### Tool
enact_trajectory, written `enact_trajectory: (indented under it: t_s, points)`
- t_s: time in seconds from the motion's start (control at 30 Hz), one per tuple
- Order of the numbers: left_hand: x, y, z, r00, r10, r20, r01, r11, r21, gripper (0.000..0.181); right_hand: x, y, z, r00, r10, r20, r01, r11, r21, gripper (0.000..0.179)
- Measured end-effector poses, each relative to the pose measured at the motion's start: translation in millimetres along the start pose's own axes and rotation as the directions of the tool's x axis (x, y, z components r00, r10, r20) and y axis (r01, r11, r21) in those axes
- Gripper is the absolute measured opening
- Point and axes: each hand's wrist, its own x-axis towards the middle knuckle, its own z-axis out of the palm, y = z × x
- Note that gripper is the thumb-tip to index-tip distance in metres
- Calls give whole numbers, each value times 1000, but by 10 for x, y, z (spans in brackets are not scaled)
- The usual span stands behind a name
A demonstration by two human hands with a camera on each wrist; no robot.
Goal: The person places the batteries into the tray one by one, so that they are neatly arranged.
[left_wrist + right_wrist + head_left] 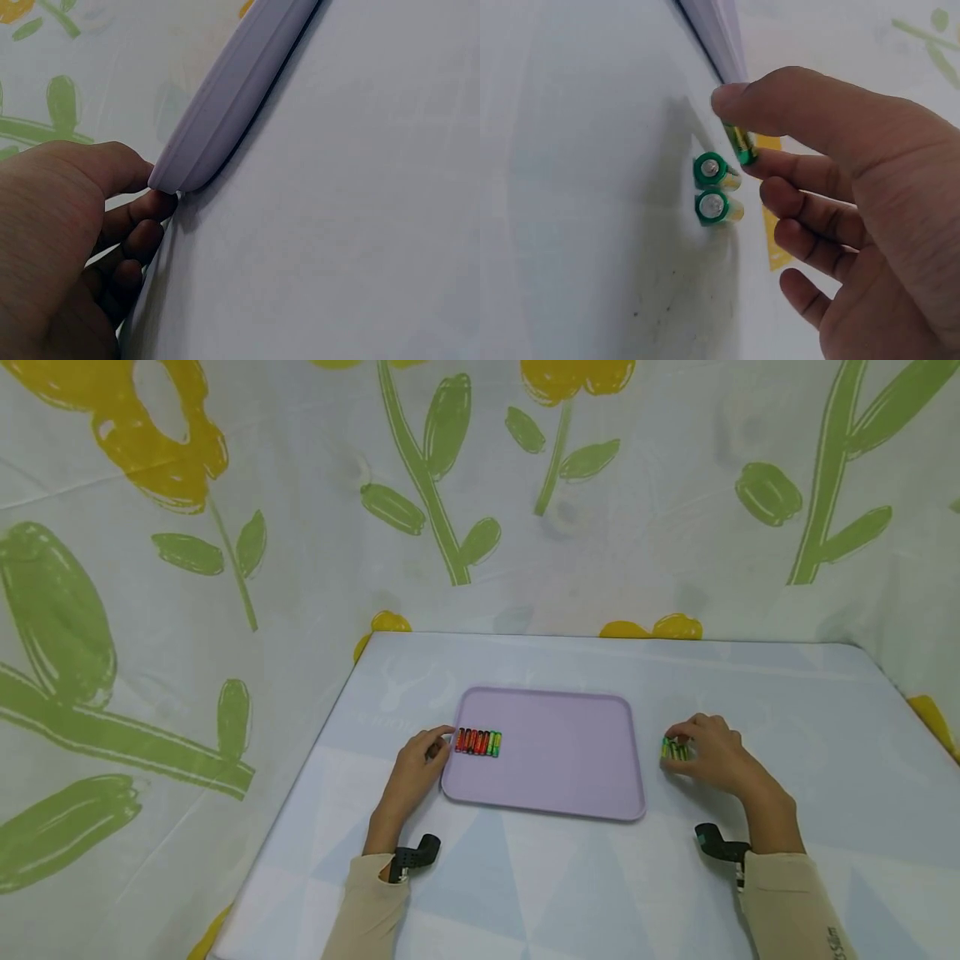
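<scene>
A shallow lilac tray (pixel 562 768) lies on the table. On its left side is a row of batteries, several red and black (pixel 474 742), then green ones (pixel 497 744) at the right end. My left hand (pixel 416 762) holds the tray's left rim, thumb and forefinger at the edge (pixel 166 180). To the right of the tray, my right hand (pixel 712 753) pinches a green battery (pixel 739 142) between thumb and forefinger. Beside that battery stand two more green batteries (pixel 711 171), their metal ends facing the right wrist camera. The other right fingers are loosely bent.
The pale patterned table (pixel 525 885) reaches back to a hanging cloth (pixel 660 527) printed with yellow flowers and green leaves. Cloth also hangs along the left side. Each wrist carries a black camera mount (pixel 720 843) below the sleeve cuff.
</scene>
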Motion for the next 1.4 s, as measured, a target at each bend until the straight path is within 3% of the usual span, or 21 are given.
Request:
enact_trajectory:
  t_s: [0.47,0.77,1.4]
  points:
    - [-23,32,-16,1000,5,-6,-5,1000,-5,31,30,-145,36,989,-89,-117,98,993,68,38]
    - [-20,35,-26,1000,27,-14,-27,1000,-1,31,90,-325,136,980,-151,-131,165,981,104,36]
    - [-15,24,-17,1000,11,-13,-11,1000,0,30,309,-754,342,977,-175,-125,196,963,186,33]
